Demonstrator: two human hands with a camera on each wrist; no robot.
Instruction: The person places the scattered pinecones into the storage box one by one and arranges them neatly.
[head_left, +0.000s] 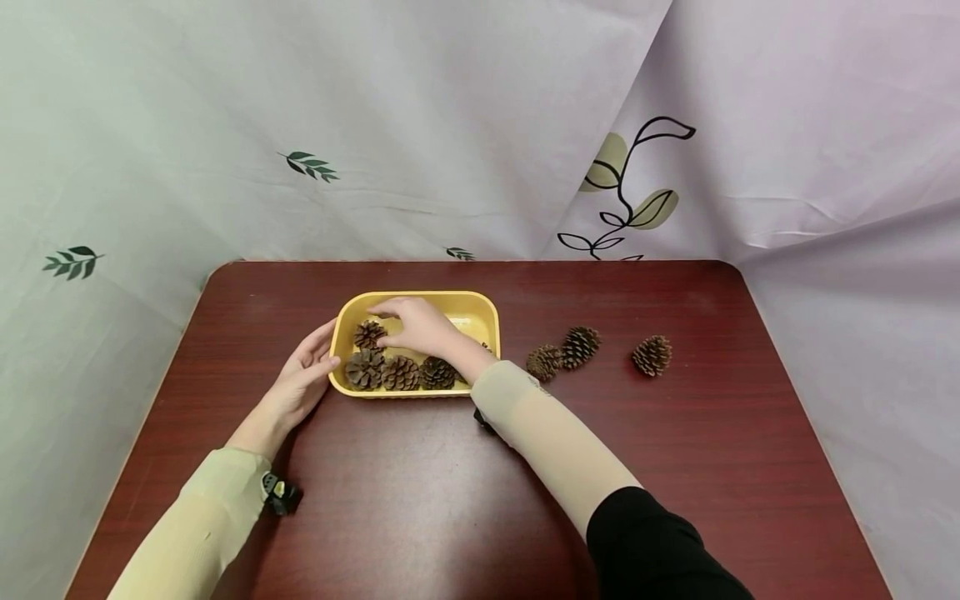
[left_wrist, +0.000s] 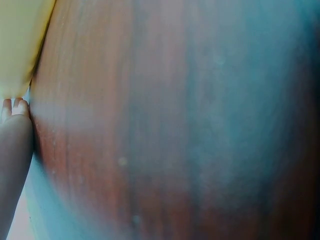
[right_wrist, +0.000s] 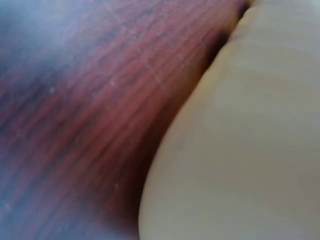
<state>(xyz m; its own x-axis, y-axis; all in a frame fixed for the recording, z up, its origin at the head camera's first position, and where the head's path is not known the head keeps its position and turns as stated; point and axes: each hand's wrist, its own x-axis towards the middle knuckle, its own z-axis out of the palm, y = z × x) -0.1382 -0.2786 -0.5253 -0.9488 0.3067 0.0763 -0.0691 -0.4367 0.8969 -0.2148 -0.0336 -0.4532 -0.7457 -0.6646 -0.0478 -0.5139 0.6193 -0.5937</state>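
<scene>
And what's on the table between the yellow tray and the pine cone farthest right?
Two more pine cones, lying close together, as the head view shows.

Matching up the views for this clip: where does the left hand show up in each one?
Head: the left hand is left of centre, at the left end of the yellow tray.
Left wrist: it is at the left edge, just below the tray.
Right wrist: not in it.
Shared landmark: the dark red table, visible in all three.

No legible lettering, apparently
</scene>
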